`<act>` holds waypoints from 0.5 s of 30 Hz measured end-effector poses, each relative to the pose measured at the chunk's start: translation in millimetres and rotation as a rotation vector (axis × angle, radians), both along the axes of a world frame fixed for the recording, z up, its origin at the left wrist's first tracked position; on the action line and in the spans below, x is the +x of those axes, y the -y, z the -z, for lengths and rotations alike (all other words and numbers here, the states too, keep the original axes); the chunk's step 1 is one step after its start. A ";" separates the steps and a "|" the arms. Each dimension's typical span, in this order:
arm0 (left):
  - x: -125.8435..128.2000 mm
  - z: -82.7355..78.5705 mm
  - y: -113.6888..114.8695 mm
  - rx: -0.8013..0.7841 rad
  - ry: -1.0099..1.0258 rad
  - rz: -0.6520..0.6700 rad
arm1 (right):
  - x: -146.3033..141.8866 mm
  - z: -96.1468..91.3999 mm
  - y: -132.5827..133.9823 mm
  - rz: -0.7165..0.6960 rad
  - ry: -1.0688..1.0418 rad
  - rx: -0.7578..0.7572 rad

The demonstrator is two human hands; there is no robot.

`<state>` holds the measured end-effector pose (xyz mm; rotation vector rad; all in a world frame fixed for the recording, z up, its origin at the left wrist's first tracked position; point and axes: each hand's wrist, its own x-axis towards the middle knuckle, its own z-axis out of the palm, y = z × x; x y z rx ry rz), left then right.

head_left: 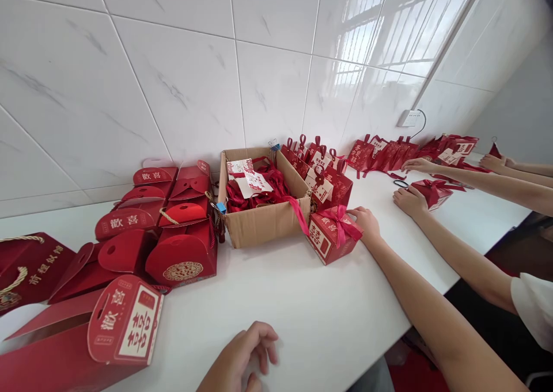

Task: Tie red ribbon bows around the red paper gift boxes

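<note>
My left hand (248, 354) hovers over or rests near the front of the white table, its fingers loosely bent and nothing in them. At the right side of a small red gift box (327, 247) is my right hand (364, 224), gripping it with fingers partly hidden behind the box. A red ribbon bow (339, 222) is tied across the top of this box, which stands upright on the table. Just behind it, an open cardboard box (268, 225) holds tangled red ribbons (280, 187) and white-and-red printed cards (248, 176).
Several red boxes with handles (181, 259) crowd the left side, with a long one (125, 323) at the front. Small red boxes with loops (332, 185) line the white tiled wall (181, 81). At the right, co-workers' hands (410, 201) handle another bowed box (432, 193).
</note>
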<state>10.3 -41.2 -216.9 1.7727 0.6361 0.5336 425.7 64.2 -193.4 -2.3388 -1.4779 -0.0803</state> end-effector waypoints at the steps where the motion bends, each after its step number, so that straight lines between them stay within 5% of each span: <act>1: 0.1 -0.3 -0.4 -0.003 -0.002 -0.001 | 0.5 0.2 -0.2 0.002 -0.002 -0.001; 15: 0.1 -5.9 -0.1 0.005 0.033 -0.003 | 18.2 20.1 -16.7 0.221 -0.074 -0.008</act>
